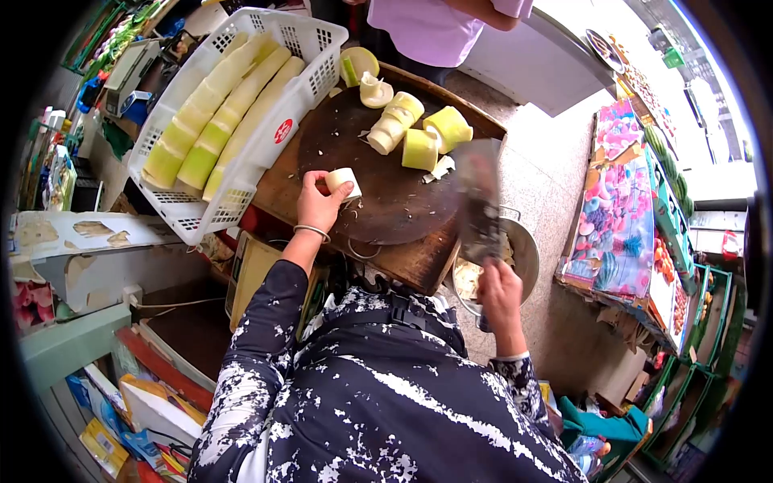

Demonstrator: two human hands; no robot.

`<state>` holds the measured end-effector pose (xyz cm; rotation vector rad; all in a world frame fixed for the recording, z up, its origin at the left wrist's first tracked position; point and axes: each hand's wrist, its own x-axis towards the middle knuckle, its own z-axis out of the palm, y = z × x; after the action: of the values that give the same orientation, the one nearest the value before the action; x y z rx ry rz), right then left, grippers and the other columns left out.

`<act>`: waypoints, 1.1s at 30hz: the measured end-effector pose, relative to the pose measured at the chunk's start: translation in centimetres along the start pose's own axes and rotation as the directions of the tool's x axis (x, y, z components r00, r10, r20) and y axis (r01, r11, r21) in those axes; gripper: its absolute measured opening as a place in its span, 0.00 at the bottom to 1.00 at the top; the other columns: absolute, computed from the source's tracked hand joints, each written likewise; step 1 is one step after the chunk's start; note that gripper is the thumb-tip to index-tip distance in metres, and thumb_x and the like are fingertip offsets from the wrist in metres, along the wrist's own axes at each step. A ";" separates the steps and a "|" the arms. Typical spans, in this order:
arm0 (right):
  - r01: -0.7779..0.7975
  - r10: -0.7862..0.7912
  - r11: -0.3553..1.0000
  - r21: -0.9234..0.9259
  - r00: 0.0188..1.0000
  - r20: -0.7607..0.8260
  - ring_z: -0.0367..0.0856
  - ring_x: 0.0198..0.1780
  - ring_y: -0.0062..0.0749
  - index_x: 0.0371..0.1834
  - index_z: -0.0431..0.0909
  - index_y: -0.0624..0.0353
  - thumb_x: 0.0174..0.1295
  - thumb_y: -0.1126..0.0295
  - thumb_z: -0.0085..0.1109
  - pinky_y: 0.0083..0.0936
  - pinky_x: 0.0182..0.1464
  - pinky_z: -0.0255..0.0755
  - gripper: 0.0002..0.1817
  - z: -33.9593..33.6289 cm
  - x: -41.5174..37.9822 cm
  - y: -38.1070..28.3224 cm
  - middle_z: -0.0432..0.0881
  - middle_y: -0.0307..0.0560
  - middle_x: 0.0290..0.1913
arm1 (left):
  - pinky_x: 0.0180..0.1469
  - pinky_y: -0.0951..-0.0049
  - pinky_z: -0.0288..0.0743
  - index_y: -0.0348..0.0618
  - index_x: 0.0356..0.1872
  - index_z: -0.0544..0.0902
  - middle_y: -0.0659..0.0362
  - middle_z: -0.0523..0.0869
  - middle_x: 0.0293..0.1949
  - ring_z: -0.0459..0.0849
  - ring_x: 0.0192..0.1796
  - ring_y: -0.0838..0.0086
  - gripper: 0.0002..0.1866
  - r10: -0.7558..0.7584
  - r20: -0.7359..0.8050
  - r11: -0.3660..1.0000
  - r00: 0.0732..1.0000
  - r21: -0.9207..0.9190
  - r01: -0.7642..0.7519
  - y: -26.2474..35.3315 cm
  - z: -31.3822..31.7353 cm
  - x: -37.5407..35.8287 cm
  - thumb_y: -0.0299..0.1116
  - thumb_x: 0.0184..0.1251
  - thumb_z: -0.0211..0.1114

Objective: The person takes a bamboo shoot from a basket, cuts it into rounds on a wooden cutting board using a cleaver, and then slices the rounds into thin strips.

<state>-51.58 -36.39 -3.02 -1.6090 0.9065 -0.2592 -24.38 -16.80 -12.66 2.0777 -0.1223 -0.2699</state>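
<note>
Pinched between the fingers of my left hand (319, 200) is a short pale bamboo shoot piece (344, 184), over the left part of the round dark chopping board (403, 213). My right hand (501, 299) grips a wide cleaver (481, 201), its blade pointing away from me, slightly blurred, at the board's right edge. Several cut pieces lie on the board's far side, among them a green-tinged chunk (448, 129), another chunk (420, 150) and a pale length (394, 123). White scraps (440, 168) are beside them.
A white plastic basket (245, 173) with long peeled shoots (211, 121) stands at the left. A metal pot (525, 251) holding pale pieces is below the cleaver. A person in a pink shirt (427, 28) stands across the board. Produce boxes (616, 209) line the right side.
</note>
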 end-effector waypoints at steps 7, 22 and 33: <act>0.195 -0.097 0.915 -0.354 0.956 0.276 0.66 0.19 0.21 0.35 0.76 0.65 0.67 0.63 0.49 0.26 0.22 0.61 0.14 9.0 3.1 -2.9 0.69 0.43 0.16 | 0.34 0.72 0.75 0.41 0.42 0.76 0.57 0.82 0.26 0.81 0.28 0.72 0.27 0.002 -0.018 0.992 1.000 -0.128 -0.005 0.3 -0.1 -0.8 0.48 0.47 0.75; 0.285 -0.108 0.867 -0.409 0.908 0.405 0.71 0.27 0.45 0.37 0.74 0.66 0.66 0.64 0.50 0.36 0.30 0.66 0.13 10.4 4.2 -5.7 0.74 0.59 0.23 | 0.31 0.79 0.71 0.39 0.34 0.74 0.62 0.79 0.23 0.75 0.25 0.82 0.18 0.090 -0.091 0.991 0.992 -0.093 -0.098 0.2 0.4 -1.0 0.35 0.51 0.75; 0.407 -0.155 0.666 -0.625 0.895 0.418 0.78 0.36 0.61 0.38 0.75 0.61 0.65 0.61 0.47 0.50 0.38 0.70 0.14 16.6 7.2 -5.2 0.79 0.65 0.28 | 0.31 0.72 0.73 0.37 0.35 0.76 0.58 0.80 0.22 0.78 0.25 0.72 0.20 -0.015 -0.079 0.995 0.997 -0.099 0.007 1.1 -1.5 -1.9 0.38 0.47 0.75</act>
<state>-34.41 -29.05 -4.93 -2.4336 0.4846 0.1821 -25.83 -15.72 -10.72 1.9886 -0.0480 -0.1954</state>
